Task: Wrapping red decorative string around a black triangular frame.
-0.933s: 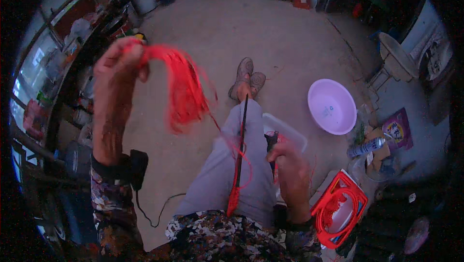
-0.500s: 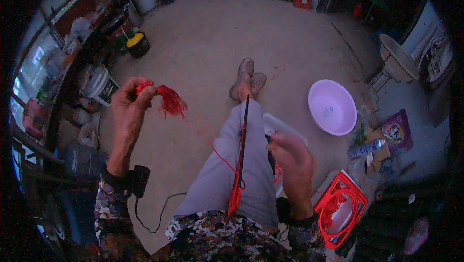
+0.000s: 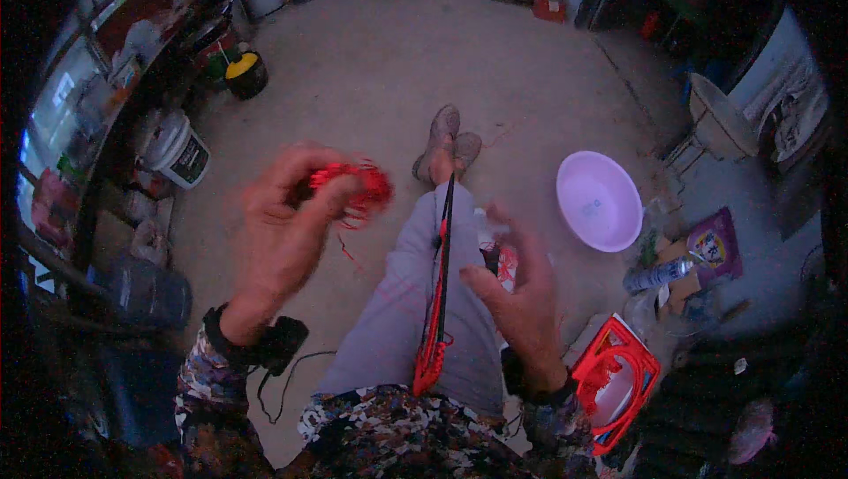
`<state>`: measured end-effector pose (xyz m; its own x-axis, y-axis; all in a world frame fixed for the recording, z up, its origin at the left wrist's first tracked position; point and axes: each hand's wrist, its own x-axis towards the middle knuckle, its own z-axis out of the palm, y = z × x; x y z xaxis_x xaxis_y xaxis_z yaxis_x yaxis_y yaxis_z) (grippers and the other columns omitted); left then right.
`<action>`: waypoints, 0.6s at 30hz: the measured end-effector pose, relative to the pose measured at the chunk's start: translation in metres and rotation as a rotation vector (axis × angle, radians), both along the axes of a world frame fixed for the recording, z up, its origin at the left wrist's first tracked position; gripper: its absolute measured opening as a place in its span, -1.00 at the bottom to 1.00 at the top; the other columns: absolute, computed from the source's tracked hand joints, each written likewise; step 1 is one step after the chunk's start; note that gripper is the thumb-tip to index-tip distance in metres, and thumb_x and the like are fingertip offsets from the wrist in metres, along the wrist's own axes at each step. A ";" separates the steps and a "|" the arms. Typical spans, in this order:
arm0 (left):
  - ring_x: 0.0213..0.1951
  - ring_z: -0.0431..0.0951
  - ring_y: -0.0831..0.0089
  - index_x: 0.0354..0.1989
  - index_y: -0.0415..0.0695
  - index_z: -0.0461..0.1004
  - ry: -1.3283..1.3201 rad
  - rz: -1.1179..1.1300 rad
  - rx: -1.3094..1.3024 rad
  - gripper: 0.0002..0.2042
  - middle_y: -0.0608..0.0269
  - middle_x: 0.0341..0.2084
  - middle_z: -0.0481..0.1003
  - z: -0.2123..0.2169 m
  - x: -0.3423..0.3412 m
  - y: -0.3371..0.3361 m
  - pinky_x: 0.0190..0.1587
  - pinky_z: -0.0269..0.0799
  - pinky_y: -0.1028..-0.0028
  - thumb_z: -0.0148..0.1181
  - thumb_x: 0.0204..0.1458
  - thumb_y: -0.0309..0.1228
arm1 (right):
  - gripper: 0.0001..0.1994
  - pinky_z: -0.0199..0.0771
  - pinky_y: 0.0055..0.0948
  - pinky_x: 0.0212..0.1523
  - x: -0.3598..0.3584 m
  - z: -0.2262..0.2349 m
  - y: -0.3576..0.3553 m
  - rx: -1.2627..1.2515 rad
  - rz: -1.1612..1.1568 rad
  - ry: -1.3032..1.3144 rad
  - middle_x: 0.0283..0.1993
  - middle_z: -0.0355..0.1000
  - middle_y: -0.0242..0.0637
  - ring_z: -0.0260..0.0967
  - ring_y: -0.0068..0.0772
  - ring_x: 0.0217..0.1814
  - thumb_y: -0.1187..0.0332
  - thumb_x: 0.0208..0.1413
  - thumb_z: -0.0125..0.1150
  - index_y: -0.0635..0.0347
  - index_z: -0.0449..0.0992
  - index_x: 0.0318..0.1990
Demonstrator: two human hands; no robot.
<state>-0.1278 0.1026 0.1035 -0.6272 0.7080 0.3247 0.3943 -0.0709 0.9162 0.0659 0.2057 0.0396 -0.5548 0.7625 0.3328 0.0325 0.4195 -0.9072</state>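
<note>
My left hand (image 3: pixel 296 223) pinches a bundle of red thread (image 3: pixel 367 192) above the floor, left of my legs; both are blurred by motion. From the bundle a loose strand hangs down. Over my grey-trousered right thigh, my right hand (image 3: pixel 526 293) holds its thumb and forefinger apart, with no held thing visible. Past those fingers shows a white container (image 3: pixel 506 265) with red pieces and a small dark thing I cannot make out. A long, narrow black band with red cord (image 3: pixel 431 351) runs from near my shoes to my waist, its lower end knotted red.
A lilac basin (image 3: pixel 601 201) stands on the floor at right, with a spray can (image 3: pixel 658 274) nearer me. Close by my right forearm is a red frame-like holder (image 3: pixel 618 382) with red thread inside. A white bucket (image 3: pixel 181 152) and a yellow-topped black pot (image 3: pixel 246 75) stand at left.
My left hand has moved right and nearer my legs with the thread bundle, and its trailing strand no longer stretches to the band. My right hand's thumb and forefinger have spread.
</note>
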 end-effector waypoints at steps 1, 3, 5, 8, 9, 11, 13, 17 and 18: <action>-0.48 0.39 0.59 -0.37 -0.22 0.43 0.183 -0.084 0.020 -0.89 0.35 -0.52 0.42 0.006 0.006 0.006 -0.45 0.30 0.60 0.15 -0.10 -0.54 | -0.50 0.18 -0.29 0.06 -0.006 0.015 0.003 0.170 -0.023 -0.039 -0.04 0.30 -0.12 0.23 -0.18 0.05 0.37 -0.20 0.27 0.24 0.30 -0.02; -0.45 0.43 0.51 -0.34 -0.21 0.41 0.550 -0.251 0.063 -0.87 0.28 -0.48 0.44 0.018 0.018 0.019 -0.42 0.34 0.54 0.15 -0.10 -0.52 | -0.49 0.15 -0.23 0.08 -0.019 0.041 0.007 0.351 0.026 -0.020 -0.02 0.28 -0.07 0.18 -0.11 0.09 0.37 -0.20 0.26 0.24 0.29 -0.01; -0.39 0.44 0.47 -0.33 -0.22 0.42 0.567 -0.362 0.147 -0.85 0.25 -0.46 0.44 0.025 0.032 0.029 -0.35 0.34 0.52 0.16 -0.11 -0.51 | -0.50 0.17 -0.20 0.06 -0.023 0.045 0.014 0.441 0.089 -0.037 -0.04 0.29 -0.07 0.19 -0.09 0.07 0.35 -0.18 0.24 0.24 0.28 -0.01; -0.32 0.44 0.46 -0.34 -0.22 0.43 0.317 -0.349 0.248 -0.86 0.24 -0.43 0.45 0.028 0.048 0.037 -0.27 0.34 0.50 0.16 -0.10 -0.48 | -0.61 0.32 -0.29 -0.15 -0.009 0.046 0.027 0.044 0.076 -0.010 -0.21 0.37 -0.19 0.32 -0.23 -0.17 0.32 -0.07 0.18 0.22 0.31 -0.06; -0.32 0.44 0.46 -0.34 -0.22 0.44 0.242 -0.325 0.221 -0.86 0.24 -0.42 0.45 0.023 0.046 0.034 -0.25 0.34 0.49 0.16 -0.09 -0.47 | -0.68 0.40 -0.37 -0.30 0.000 0.055 0.025 -0.350 -0.024 0.056 -0.32 0.39 -0.27 0.37 -0.33 -0.32 0.31 -0.02 0.14 0.20 0.32 -0.10; -0.32 0.44 0.47 -0.34 -0.22 0.44 0.149 -0.308 0.127 -0.86 0.24 -0.40 0.45 0.012 0.038 0.025 -0.24 0.34 0.49 0.15 -0.06 -0.45 | -0.76 0.25 -0.61 -0.51 0.028 0.065 0.059 -0.254 0.027 0.446 -0.57 0.21 -0.49 0.18 -0.62 -0.57 0.27 0.07 0.05 0.25 0.33 -0.20; -0.32 0.44 0.49 -0.35 -0.23 0.45 -0.057 -0.325 -0.109 -0.86 0.24 -0.40 0.46 -0.006 0.031 0.005 -0.22 0.35 0.48 0.14 -0.04 -0.42 | -0.81 0.12 -0.68 -0.63 0.073 0.072 0.092 -0.434 0.036 0.718 -0.63 0.07 -0.53 0.02 -0.72 -0.66 0.27 0.13 -0.02 0.21 0.34 -0.26; -0.41 0.43 0.62 -0.30 -0.26 0.46 -0.470 -0.468 -0.415 -0.85 0.33 -0.46 0.47 -0.055 0.037 -0.032 -0.31 0.36 0.60 0.10 0.01 -0.45 | -0.81 0.06 -0.68 -0.77 0.141 0.067 0.129 -0.365 -0.079 0.770 -0.67 0.02 -0.56 -0.06 -0.72 -0.74 0.29 0.17 -0.10 0.20 0.33 -0.18; -0.41 0.44 0.61 -0.28 -0.26 0.46 -0.487 -0.514 -0.453 -0.85 0.32 -0.46 0.48 -0.056 0.043 -0.031 -0.31 0.37 0.59 0.09 0.01 -0.46 | -0.79 0.06 -0.68 -0.80 0.157 0.065 0.133 -0.341 -0.112 0.736 -0.67 0.03 -0.57 -0.07 -0.71 -0.76 0.28 0.17 -0.10 0.19 0.32 -0.15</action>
<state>-0.0847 0.0718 0.0475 -0.1878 0.9406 -0.2829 -0.0334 0.2817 0.9589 0.2226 0.3386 0.1042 -0.1991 0.9256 0.3218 -0.5954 0.1465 -0.7899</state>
